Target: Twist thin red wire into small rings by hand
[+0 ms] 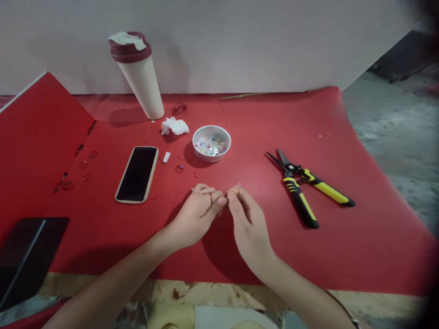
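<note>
My left hand (197,212) and my right hand (248,219) meet fingertip to fingertip over the red sheet, just in front of the bowl of beads. Each is closed in a pinch. Whatever sits between the fingers is too small and too covered to make out. A thin ring with reddish beads (209,195) circles a finger of my left hand. Beyond the hands is a small white bowl (211,158) with perforated sides, holding many tiny coloured beads (211,145). A small ring with a purple bead (179,169) lies to the left of the bowl.
Yellow-and-black shears (298,183) lie with blades apart at right. Left are a phone (137,174), a white piece (166,157), crumpled tissue (174,126), a tall tumbler (142,82), tangled red wire (179,108) and several wire rings (83,164). A dark flat panel (30,256) occupies the near-left corner.
</note>
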The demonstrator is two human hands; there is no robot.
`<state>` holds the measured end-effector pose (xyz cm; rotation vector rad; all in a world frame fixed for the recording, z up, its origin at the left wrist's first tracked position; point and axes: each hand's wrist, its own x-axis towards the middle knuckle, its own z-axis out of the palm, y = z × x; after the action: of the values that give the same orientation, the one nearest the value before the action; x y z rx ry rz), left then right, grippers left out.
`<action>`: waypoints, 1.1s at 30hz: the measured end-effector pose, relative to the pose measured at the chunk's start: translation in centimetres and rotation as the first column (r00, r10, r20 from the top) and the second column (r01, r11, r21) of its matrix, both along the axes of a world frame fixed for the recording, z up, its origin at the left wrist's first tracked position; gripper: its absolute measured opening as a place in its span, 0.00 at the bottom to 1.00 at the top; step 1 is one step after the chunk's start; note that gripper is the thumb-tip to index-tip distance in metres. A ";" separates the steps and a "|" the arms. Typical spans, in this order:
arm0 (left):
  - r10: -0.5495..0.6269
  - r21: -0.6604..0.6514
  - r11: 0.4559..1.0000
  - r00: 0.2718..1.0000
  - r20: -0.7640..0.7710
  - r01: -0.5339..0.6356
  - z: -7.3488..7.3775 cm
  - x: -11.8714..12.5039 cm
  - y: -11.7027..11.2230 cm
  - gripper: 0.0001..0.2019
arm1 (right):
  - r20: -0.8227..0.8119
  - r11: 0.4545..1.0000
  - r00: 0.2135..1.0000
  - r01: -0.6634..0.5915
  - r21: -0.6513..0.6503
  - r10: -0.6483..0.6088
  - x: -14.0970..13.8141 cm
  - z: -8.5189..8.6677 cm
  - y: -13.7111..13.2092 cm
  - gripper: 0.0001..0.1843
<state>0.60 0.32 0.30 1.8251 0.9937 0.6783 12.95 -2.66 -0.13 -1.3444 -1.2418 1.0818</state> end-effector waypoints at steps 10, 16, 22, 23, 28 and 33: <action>0.108 0.125 0.987 0.993 -0.049 -0.101 0.1 0.1 -0.3 0.18 | -0.053 0.987 0.986 0.159 0.009 -0.158 -1.0 -0.1 -0.6 0.11; 0.120 0.413 0.909 0.982 -0.143 -0.051 -0.4 0.1 -0.4 0.16 | -0.103 0.977 0.973 0.210 0.034 -0.205 -1.7 -0.2 -1.0 0.11; 0.075 0.418 0.908 0.965 -0.253 0.039 -0.5 0.0 0.0 0.18 | -0.309 0.967 0.922 0.188 -0.171 -0.234 -1.5 -0.4 -0.5 0.12; 0.063 0.408 0.912 0.965 -0.255 0.048 -0.5 0.0 0.0 0.19 | -0.351 0.964 0.906 0.172 -0.204 -0.236 -1.4 -0.4 -0.3 0.12; 0.108 0.194 0.977 0.990 -0.091 -0.089 -0.2 -0.1 0.0 0.19 | -0.422 0.985 0.902 0.025 -0.169 -0.095 -0.4 -0.3 0.4 0.15; 0.197 -0.046 0.980 0.980 0.030 -0.195 0.2 -0.1 -0.1 0.20 | -0.283 0.997 0.958 -0.064 -0.048 0.048 0.1 0.2 0.3 0.08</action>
<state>0.52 0.26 0.49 1.6865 1.1666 0.7990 13.08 -2.35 0.07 -1.1542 -1.0494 1.3069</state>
